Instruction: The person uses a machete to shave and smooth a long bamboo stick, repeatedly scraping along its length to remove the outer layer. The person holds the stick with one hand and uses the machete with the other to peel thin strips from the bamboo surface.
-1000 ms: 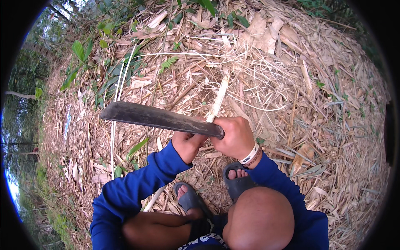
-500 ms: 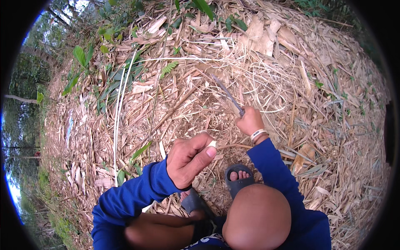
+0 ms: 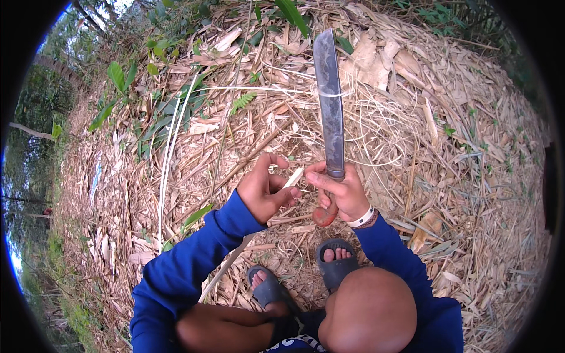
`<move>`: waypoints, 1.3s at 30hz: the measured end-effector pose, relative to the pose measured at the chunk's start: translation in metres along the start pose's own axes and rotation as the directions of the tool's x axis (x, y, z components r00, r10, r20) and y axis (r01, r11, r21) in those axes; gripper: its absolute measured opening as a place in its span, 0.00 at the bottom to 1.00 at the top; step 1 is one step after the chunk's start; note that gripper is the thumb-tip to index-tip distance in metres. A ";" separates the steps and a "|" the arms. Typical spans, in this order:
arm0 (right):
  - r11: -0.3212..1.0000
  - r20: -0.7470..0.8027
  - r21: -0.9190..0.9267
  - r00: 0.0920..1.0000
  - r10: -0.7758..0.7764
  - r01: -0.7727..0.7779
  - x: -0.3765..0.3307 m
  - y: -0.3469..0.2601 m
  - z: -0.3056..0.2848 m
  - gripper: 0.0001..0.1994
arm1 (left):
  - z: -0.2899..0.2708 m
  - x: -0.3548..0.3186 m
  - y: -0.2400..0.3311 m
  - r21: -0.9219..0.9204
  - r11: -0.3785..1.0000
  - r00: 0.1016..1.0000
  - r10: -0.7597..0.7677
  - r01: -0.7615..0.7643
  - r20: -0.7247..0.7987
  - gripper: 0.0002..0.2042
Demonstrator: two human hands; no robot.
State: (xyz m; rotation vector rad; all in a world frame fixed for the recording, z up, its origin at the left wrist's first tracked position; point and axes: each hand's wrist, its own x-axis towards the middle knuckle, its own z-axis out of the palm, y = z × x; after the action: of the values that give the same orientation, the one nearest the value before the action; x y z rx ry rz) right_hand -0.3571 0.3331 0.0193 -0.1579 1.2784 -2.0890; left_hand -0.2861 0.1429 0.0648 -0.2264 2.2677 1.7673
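Note:
My left hand (image 3: 268, 187) is loosely curled, a pale wood-like strip (image 3: 292, 179) showing its cut end between the thumb and fingers. A longer flat strip (image 3: 226, 267) slants out below my left forearm; whether it is the same piece is hidden. My right hand (image 3: 343, 191) grips a machete (image 3: 330, 100) by its handle, whose red butt shows under the palm. The broad dark blade stands tip away from me. My right thumb and forefinger are close to the strip's end; I cannot tell if they touch it.
Dry husks and shavings (image 3: 265, 141) cover the ground. Beyond my right hand lies a tangle of thin pale strips (image 3: 382, 132). Two long strips (image 3: 170, 153) lie at the left near green leaves (image 3: 118, 79). My sandalled feet (image 3: 268, 288) are close below my hands.
The machete has swung from edge-on to broad side showing, and my right hand has turned palm-up and moved left. My left hand has moved forward, its fingers looser, with more strip showing.

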 end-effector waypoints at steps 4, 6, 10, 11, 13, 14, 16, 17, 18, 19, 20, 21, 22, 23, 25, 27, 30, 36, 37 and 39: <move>0.986 -0.028 -0.148 0.996 -0.084 0.079 0.008 0.000 0.009 0.10 | 0.004 -0.003 0.006 0.148 0.989 0.998 0.027 -0.018 -0.063 0.19; 0.992 -0.032 -0.105 0.997 -0.074 0.070 0.008 0.001 0.014 0.09 | 0.004 -0.005 0.007 0.217 0.975 0.996 0.064 -0.050 -0.057 0.20; 0.986 -0.043 -0.128 0.993 -0.114 0.108 0.011 -0.008 0.006 0.08 | -0.002 -0.011 -0.004 0.021 0.999 0.999 0.034 -0.034 0.006 0.20; 0.987 -0.061 -0.113 0.991 -0.121 0.113 0.012 -0.013 0.003 0.07 | -0.007 -0.013 -0.007 -0.052 0.998 0.999 0.019 -0.018 0.028 0.20; 0.989 -0.058 -0.089 0.990 -0.127 0.121 0.015 -0.028 -0.011 0.07 | -0.027 -0.024 -0.010 -0.079 0.995 0.983 -0.047 0.062 0.178 0.25; 0.988 -0.070 -0.070 0.988 -0.140 0.135 0.017 -0.032 -0.018 0.07 | -0.040 -0.035 -0.018 -0.057 0.990 0.962 -0.108 0.126 0.250 0.27; 0.983 -0.115 -0.072 0.977 -0.177 0.170 0.021 -0.041 -0.030 0.07 | -0.059 -0.056 -0.045 -0.068 0.967 0.902 -0.201 0.244 0.381 0.32; 0.982 -0.138 -0.067 0.973 -0.183 0.175 0.022 -0.046 -0.038 0.07 | -0.062 -0.069 -0.064 -0.099 0.948 0.868 -0.231 0.303 0.440 0.35; 0.981 -0.161 -0.066 0.969 -0.189 0.181 0.023 -0.051 -0.047 0.07 | -0.063 -0.081 -0.087 -0.137 0.917 0.841 -0.274 0.375 0.467 0.36; 0.981 -0.174 -0.055 0.965 -0.194 0.187 0.025 -0.056 -0.052 0.07 | -0.063 -0.098 -0.103 -0.168 0.878 0.814 -0.323 0.448 0.483 0.37; 0.979 -0.177 -0.070 0.963 -0.202 0.193 0.026 -0.059 -0.057 0.07 | -0.059 -0.113 -0.112 -0.182 0.863 0.814 -0.346 0.471 0.466 0.37; 0.975 -0.193 -0.100 0.957 -0.216 0.200 0.026 -0.063 -0.059 0.07 | -0.053 -0.126 -0.119 -0.195 0.849 0.814 -0.367 0.491 0.451 0.37; 0.970 -0.207 -0.129 0.951 -0.229 0.206 0.027 -0.067 -0.061 0.07 | -0.045 -0.136 -0.125 -0.262 0.850 0.844 -0.320 0.457 0.431 0.32; 0.965 -0.223 -0.163 0.945 -0.240 0.206 0.027 -0.070 -0.062 0.07 | -0.036 -0.137 -0.119 -0.320 0.820 0.844 -0.323 0.475 0.428 0.25; 0.909 -0.302 -0.349 0.891 -0.339 0.228 0.027 -0.070 -0.066 0.08 | -0.022 -0.130 -0.104 -0.420 0.753 0.832 -0.301 0.507 0.466 0.19; 0.816 -0.379 -0.540 0.806 -0.456 0.207 0.030 -0.066 -0.057 0.10 | -0.019 -0.130 -0.112 -0.365 0.846 0.901 -0.266 0.388 0.343 0.15; 0.825 -0.300 -0.510 0.849 -0.435 0.243 0.016 -0.057 -0.066 0.17 | -0.014 -0.128 -0.111 -0.331 0.893 0.946 -0.245 0.305 0.210 0.13; 0.790 -0.105 -0.506 0.885 -0.455 0.346 -0.008 -0.028 -0.052 0.15 | -0.010 -0.125 -0.095 -0.326 0.889 0.946 -0.315 0.321 0.074 0.12; 0.775 -0.084 -0.523 0.884 -0.460 0.354 -0.009 -0.027 -0.057 0.14 | -0.011 -0.124 -0.092 -0.356 0.874 0.943 -0.323 0.331 0.084 0.12; 0.741 -0.033 -0.555 0.880 -0.474 0.379 -0.009 -0.030 -0.063 0.12 | -0.014 -0.125 -0.086 -0.387 0.866 0.947 -0.309 0.317 0.083 0.12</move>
State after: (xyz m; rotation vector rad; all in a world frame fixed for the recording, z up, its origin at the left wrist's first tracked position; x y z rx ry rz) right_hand -0.3921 0.3942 0.0137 -0.5810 2.0850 -2.0794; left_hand -0.1447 0.1037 0.0254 -0.6151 1.7109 2.0099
